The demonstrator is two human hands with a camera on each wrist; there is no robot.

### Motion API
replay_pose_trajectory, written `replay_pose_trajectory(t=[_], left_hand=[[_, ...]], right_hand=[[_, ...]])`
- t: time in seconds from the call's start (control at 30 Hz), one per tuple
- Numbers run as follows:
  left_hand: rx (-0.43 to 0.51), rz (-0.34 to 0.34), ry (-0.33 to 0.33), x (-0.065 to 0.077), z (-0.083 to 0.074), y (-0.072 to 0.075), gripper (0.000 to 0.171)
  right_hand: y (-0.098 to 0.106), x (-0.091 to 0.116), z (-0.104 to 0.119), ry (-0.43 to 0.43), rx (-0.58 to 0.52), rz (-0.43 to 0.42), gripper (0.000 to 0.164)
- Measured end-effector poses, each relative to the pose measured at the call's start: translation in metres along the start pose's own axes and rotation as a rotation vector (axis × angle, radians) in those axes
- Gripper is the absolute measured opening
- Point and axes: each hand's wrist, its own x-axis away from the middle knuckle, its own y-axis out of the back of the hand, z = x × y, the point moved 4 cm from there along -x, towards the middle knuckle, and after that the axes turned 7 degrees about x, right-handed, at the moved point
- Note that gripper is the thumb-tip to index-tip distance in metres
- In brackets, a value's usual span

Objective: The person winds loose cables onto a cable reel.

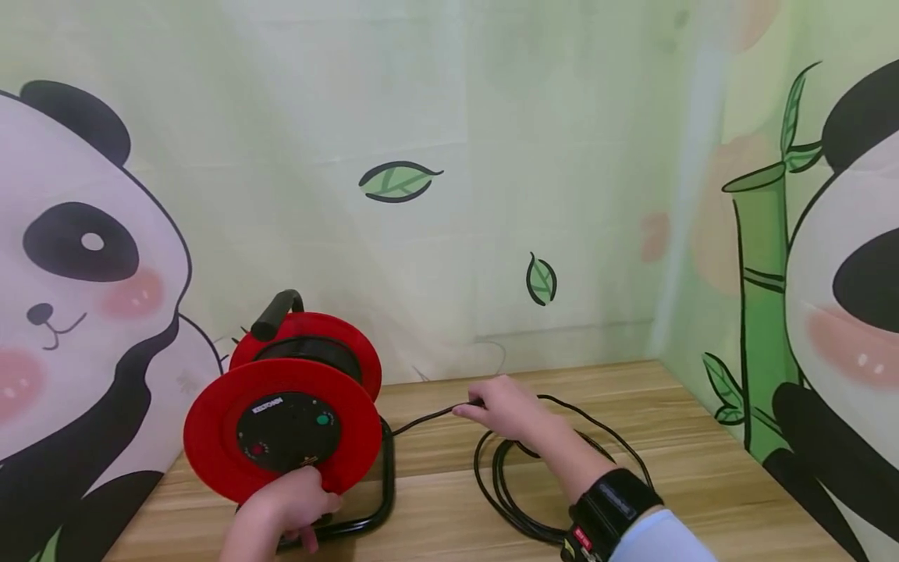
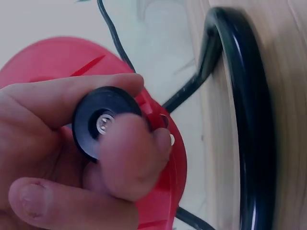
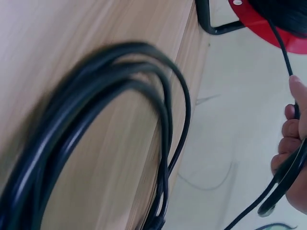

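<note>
A red cable reel (image 1: 211,437) with a black centre disc stands on a black tube frame (image 1: 389,476) at the left of the table. At its lower front edge is my left hand (image 1: 289,498). The left wrist view shows that hand's fingers and thumb around a round black knob (image 2: 86,127) with a screw in its middle. My right hand (image 1: 509,407) grips the black cable (image 1: 424,420) to the right of the reel, and the stretch between hand and reel runs nearly straight. In the right wrist view, the curled fingers (image 3: 290,129) wrap the cable.
Loose loops of black cable (image 1: 500,484) lie on the wooden table (image 1: 435,492) below my right forearm. A black carrying handle (image 1: 270,318) rises over the back of the reel. Behind the table hangs a pale green cloth (image 1: 435,257) printed with pandas, leaves and bamboo.
</note>
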Motion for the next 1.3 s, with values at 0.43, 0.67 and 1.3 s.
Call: replay_pose_trajectory(t=[0.43,0.67,1.3], left_hand=[[0.104,-0.060,0.067,0.009,0.039,0.030,0.021],[0.184,-0.107,0.102,0.024,0.056,0.050,0.029],[0.223,-0.189,0.052,0.044,0.069,0.078,0.027]], right_hand=[[-0.013,-0.016,0.039,0.042,-0.005,0.020,0.040],[-0.023,-0.024,0.060,0.081,0.004,0.029,0.038],[-0.039,-0.034,0.092,0.091,0.054,0.065,0.032]])
